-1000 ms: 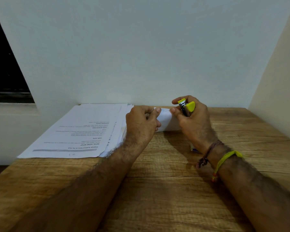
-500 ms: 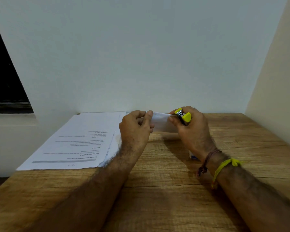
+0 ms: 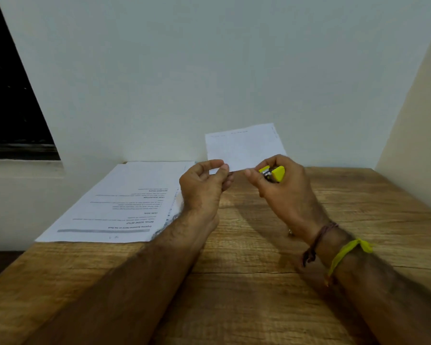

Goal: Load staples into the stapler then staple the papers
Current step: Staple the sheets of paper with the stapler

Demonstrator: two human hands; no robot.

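Where it lay low before, the paper (image 3: 244, 148) now stands upright, left hand (image 3: 204, 188) pinching it, right hand (image 3: 281, 192) gripping the stapler (image 3: 275, 173).

Stapler (image 3: 275, 173): bright yellow body, silver metal part showing. Held sheet (image 3: 244, 146): white, faint grey print near top edge. Paper stack (image 3: 125, 202): white, black text lines, one grey bar. Counter (image 3: 259, 282): brown wood grain, darker streaks. Wrist threads: one yellow (image 3: 346, 252), one dark brown (image 3: 319, 241). Wall (image 3: 209, 70): pale grey-white.
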